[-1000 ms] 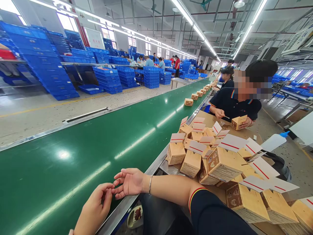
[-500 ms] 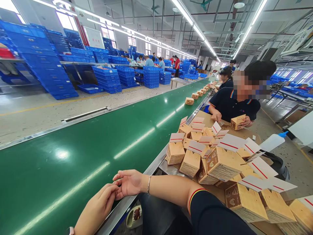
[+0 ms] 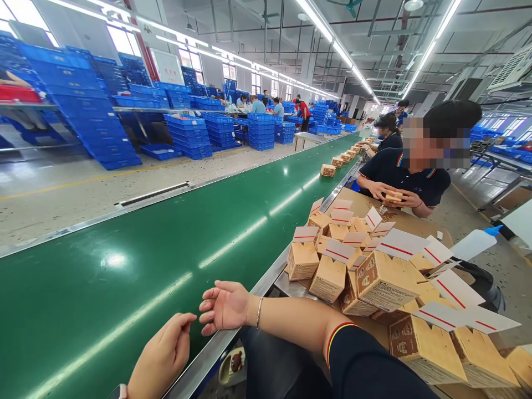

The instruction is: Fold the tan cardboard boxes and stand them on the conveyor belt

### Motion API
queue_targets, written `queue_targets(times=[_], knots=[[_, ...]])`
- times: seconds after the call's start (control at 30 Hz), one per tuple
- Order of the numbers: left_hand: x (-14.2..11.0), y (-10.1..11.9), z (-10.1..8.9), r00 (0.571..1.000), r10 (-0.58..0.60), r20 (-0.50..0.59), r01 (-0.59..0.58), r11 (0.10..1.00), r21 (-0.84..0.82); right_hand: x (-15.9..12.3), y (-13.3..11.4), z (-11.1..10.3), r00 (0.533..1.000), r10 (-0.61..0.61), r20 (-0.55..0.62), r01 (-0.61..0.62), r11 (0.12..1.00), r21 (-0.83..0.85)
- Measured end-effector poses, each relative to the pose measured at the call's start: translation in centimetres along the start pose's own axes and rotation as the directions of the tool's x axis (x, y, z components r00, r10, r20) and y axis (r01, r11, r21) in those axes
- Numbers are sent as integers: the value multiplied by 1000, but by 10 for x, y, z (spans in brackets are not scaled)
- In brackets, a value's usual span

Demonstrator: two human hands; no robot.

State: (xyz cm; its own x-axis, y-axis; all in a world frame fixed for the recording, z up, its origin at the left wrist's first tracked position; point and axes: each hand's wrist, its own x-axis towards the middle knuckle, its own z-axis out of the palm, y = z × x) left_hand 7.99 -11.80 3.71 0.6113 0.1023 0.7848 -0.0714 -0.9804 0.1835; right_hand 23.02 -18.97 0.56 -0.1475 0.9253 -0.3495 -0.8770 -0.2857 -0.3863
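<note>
My left hand (image 3: 164, 346) and my right hand (image 3: 224, 306) hang empty over the green conveyor belt (image 3: 124, 277), fingers loosely curled, with a small gap between them. My right palm faces up, close to the belt's metal side rail (image 3: 266, 277). Right of that rail, a crowd of kraft cardboard boxes (image 3: 328, 280) stands on a table, their open flaps holding white cards with red stripes (image 3: 338, 250). A single box (image 3: 328, 170) rides further along the belt. Across the table, a co-worker's hands hold a small box (image 3: 393, 198).
Stacks of blue plastic crates (image 3: 260, 132) fill the far side of the belt. A white plastic bottle with a blue nozzle (image 3: 474, 245) lies at the table's right end. Another co-worker (image 3: 386, 133) sits further along, and more people work in the background.
My hands have drawn slightly apart. The co-worker has brought both hands onto the small box. The whole view has shifted slightly.
</note>
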Motion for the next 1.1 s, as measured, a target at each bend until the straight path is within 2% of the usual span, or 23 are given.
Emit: queue_targets(times=[0.17, 0.37, 0.6, 0.8, 0.93, 1.1], knots=[[-6, -3, 4, 999, -52, -14, 52, 998, 22, -1, 0, 1, 1000, -2, 8, 2, 1000, 7], [-7, 0, 7, 993, -108, -39, 107, 993, -45, 2, 2, -2, 999, -26, 29, 28, 999, -47], [-3, 2, 6, 997, -78, 30, 82, 984, -160, 6, 2, -5, 998, -65, -4, 65, 998, -20], [-14, -1, 11, 984, -156, 83, 169, 966, -194, 6, 1, -4, 994, -57, -96, 56, 998, -18], [-12, 0, 13, 991, -120, 64, 131, 973, -188, 6, 1, 2, 986, -38, -163, 37, 999, -9], [-3, 3, 7, 999, 9, 42, 0, 979, -204, 5, 0, 8, 983, -24, -184, 24, 1000, -3]])
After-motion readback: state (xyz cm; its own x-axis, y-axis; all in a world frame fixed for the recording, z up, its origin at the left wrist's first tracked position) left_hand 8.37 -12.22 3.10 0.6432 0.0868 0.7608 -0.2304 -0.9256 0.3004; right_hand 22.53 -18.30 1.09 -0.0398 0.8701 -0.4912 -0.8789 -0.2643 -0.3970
